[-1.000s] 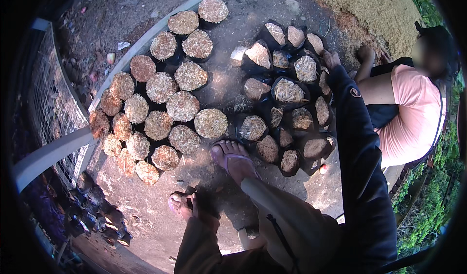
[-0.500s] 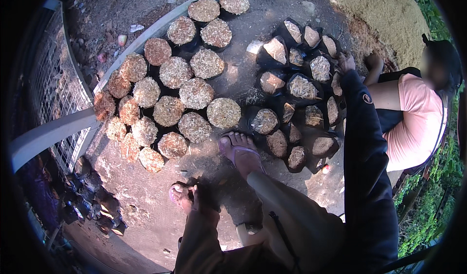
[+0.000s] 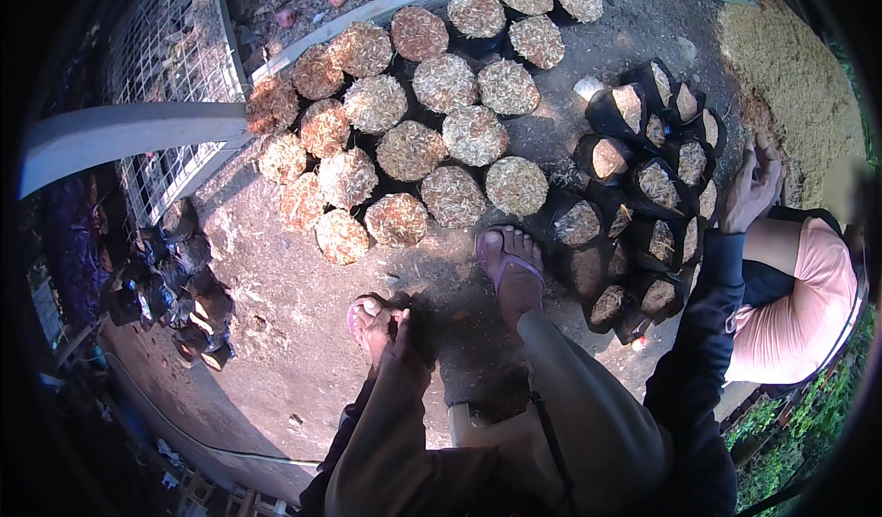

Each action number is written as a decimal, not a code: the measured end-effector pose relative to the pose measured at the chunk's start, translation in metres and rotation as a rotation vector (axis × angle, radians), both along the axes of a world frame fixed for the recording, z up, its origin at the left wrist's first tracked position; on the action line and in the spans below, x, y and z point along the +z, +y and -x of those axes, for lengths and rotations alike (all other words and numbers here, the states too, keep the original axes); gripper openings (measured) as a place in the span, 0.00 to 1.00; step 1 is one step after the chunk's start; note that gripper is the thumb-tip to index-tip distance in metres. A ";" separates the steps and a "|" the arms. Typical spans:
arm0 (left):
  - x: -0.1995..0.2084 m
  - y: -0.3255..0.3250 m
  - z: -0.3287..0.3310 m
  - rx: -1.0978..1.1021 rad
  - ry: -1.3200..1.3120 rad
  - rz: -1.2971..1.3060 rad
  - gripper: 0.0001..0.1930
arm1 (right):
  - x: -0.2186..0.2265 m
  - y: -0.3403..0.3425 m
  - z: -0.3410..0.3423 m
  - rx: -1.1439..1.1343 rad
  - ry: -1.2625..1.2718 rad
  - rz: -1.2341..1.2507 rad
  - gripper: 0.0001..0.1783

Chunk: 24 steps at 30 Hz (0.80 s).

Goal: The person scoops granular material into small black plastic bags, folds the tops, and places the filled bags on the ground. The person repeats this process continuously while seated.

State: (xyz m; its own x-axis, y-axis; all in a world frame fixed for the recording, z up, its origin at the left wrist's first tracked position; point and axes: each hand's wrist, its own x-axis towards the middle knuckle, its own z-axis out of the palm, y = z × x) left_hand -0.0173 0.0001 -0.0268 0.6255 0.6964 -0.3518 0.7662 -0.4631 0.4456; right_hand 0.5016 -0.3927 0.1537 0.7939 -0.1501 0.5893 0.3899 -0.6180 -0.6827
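Note:
My right hand (image 3: 749,191) reaches out at the right, beside the brown sawdust-like heap. Its fingers are stretched out, and I see nothing held in them. Just left of it stands a cluster of black plastic bags (image 3: 659,185), partly filled with pale, coarse shavings, their rims rising above the fill. My left hand (image 3: 401,331) hangs low by my left leg, above the sandalled foot. Shadow and the trouser leg hide most of its fingers.
Filled round bags (image 3: 411,151) stand in rows at centre-left, against a pale beam (image 3: 395,7). A wire mesh panel (image 3: 175,58) leans at the left, above crumpled black bags (image 3: 175,287). A person in pink (image 3: 795,306) crouches at the right beside the heap (image 3: 790,76).
My right hand has come off the edge of the bag cluster and moved toward the heap. The view has swung, shifting the bags rightward in the picture.

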 end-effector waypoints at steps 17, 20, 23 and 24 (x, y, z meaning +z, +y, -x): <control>0.033 0.043 -0.009 0.414 -0.474 0.356 0.11 | -0.147 0.212 0.268 1.193 1.506 0.426 0.19; 0.025 0.104 0.022 0.671 -0.497 0.230 0.13 | -0.160 0.208 0.268 1.106 1.706 0.217 0.15; 0.017 0.195 0.058 1.042 -0.677 0.014 0.16 | -0.163 0.208 0.269 1.117 1.701 0.184 0.14; 0.015 0.226 0.071 1.245 -0.826 0.069 0.15 | -0.164 0.208 0.270 1.140 1.676 0.209 0.14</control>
State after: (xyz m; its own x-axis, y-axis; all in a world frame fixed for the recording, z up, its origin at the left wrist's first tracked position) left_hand -0.0885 0.2264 -0.0121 -0.3077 0.9159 -0.2577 0.1716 0.3198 0.9318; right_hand 0.2320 -0.1848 -0.0099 0.1318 0.6667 -0.7335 -0.2304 -0.6991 -0.6769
